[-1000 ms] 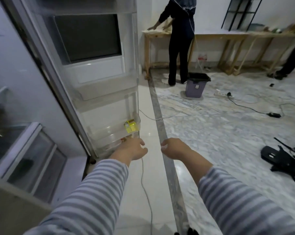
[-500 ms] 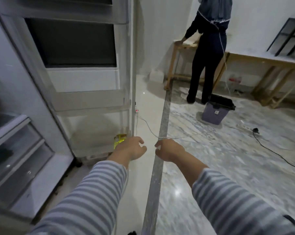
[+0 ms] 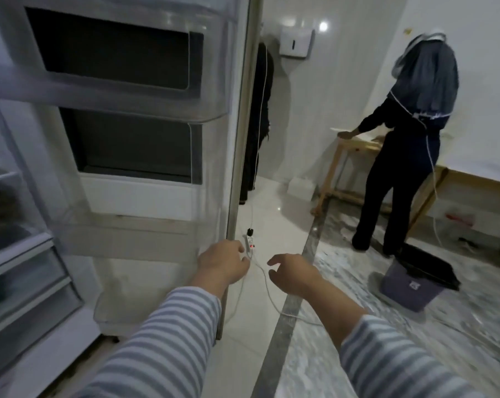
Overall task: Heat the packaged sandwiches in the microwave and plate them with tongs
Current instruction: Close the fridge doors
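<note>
Striped grey-and-white sleeves run forward from the bottom edge to two bare hands held out low over the pale floor; the left hand (image 3: 221, 264) hangs at the outer edge of the open fridge door (image 3: 145, 139), its fingers loosely curled and holding nothing, though whether it touches the door I cannot tell; the right hand (image 3: 293, 272) floats just beside it, apart from it, fingers relaxed and slightly spread, also carrying nothing. No packaged sandwiches, microwave or tongs show anywhere in view. Between and beyond the hands a thin white cable (image 3: 267, 288) trails across the tiles to a small power strip (image 3: 250, 242) with a red light; a dark strip in the floor (image 3: 289, 311) divides plain white tile from marbled tile. Clear shelves line the inside of the door, and drawers (image 3: 21, 282) of the fridge sit at the far left. Further right a lilac bin (image 3: 412, 285) with a black liner stands on the marbled floor; behind it a person in dark clothes (image 3: 409, 133) leans a hand on a wooden table (image 3: 355, 145); a white dispenser (image 3: 296, 43) hangs on the back wall.
</note>
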A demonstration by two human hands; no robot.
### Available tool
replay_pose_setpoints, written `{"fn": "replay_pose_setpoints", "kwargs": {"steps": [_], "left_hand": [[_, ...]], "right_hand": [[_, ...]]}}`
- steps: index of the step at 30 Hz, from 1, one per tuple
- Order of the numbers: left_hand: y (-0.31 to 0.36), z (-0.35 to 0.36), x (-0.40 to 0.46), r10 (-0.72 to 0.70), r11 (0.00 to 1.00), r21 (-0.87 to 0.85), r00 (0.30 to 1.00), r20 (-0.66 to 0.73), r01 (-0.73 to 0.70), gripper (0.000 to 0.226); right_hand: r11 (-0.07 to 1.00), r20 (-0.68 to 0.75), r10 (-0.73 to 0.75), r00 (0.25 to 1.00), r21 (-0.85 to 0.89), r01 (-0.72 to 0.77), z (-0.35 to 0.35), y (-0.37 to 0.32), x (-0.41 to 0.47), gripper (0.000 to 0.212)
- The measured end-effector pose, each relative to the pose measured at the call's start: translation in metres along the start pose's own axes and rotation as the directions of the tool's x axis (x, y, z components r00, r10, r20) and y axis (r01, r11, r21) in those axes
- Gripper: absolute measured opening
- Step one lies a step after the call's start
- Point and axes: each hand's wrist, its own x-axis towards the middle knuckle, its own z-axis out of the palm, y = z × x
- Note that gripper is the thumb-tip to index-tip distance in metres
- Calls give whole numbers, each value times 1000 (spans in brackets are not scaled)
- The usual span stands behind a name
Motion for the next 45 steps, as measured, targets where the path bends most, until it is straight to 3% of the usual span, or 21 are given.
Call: {"fn": "replay_pose_setpoints", "kwargs": {"steps": [5, 11, 16, 22, 28, 32, 38, 45], "left_hand": [[31, -22, 35, -77, 997, -15, 974, -215, 75, 34], [66, -43, 40, -176, 975, 25, 834, -522, 221, 32], [87, -75, 44, -95, 943, 140, 647, -757, 302, 49], [93, -103, 57, -41, 859, 250, 546, -837, 448, 99], [85, -109, 73, -160, 795, 200, 515, -842, 573, 122], [72, -107, 83, -167, 752, 202, 477, -863, 628, 135], [61, -107, 81, -127, 707, 236, 448, -885, 667, 138], [56, -110, 65, -208, 650, 227, 457, -865, 725, 143]], "right_hand": [[983, -30, -181, 983, -45, 180, -50, 17, 61, 38], [871, -19, -485, 874, -104, 481, -101, 11, 99, 36], [729, -122, -685, 718, -131, 672, -147, -17, 125, 47], [566, -358, -813, 458, -304, 766, -200, -56, 134, 82], [416, -384, -892, 240, -487, 768, -218, -83, 155, 108], [349, -331, -921, 204, -473, 809, -209, -93, 171, 119], [335, -411, -901, 143, -445, 831, -195, -101, 180, 130], [380, -411, -893, 181, -475, 794, -189, -106, 161, 127]]}}
